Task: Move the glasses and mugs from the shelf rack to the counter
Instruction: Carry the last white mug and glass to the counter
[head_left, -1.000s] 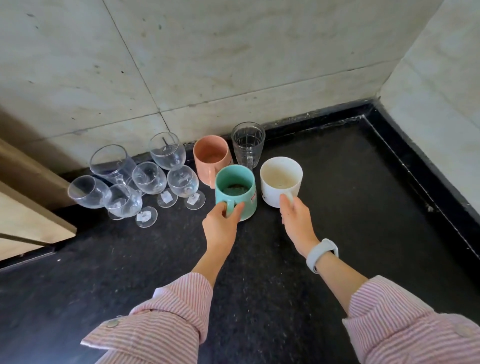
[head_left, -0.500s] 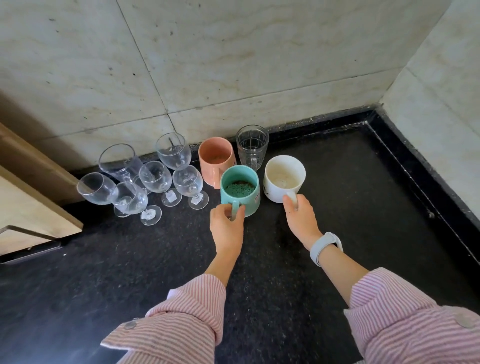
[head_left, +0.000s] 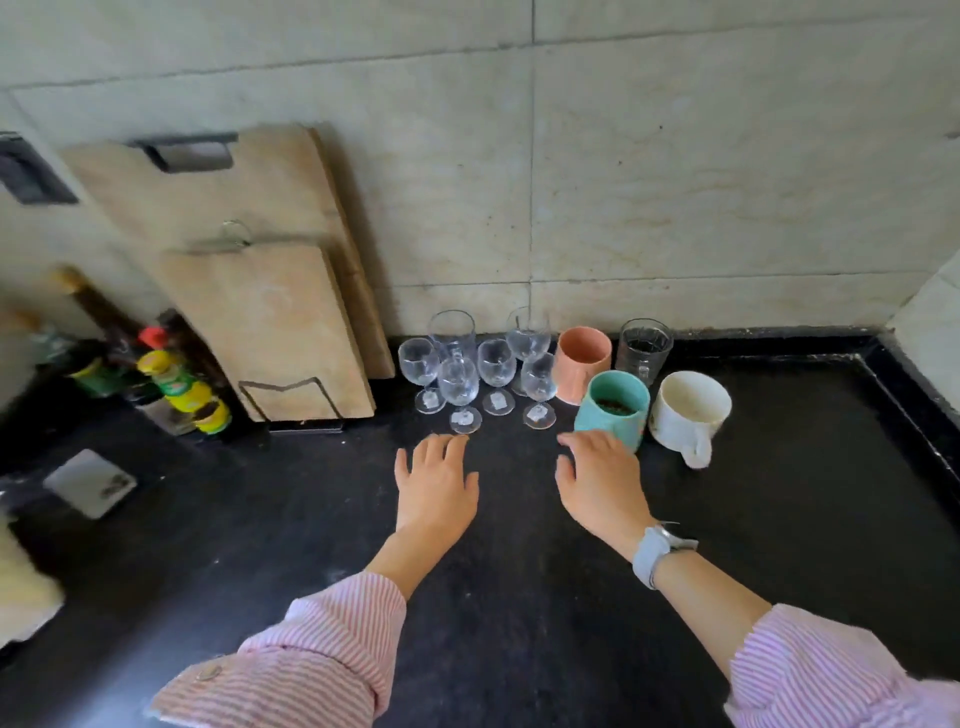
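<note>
both my hands are empty, fingers spread: left hand just short of the wine glasses, right hand beside the teal mug. white mug, pink mug and tumbler stand on the counter. no rack in view; seems mostly done.

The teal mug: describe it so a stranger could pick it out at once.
Start at the black counter where it meets the tiled wall, right of the leaning cutting boards. Past the cluster of stemmed glasses stand three mugs and a clear tumbler. The teal mug is the front middle one, between the pink mug and the white mug, the only teal one, with dark bits inside.
</note>
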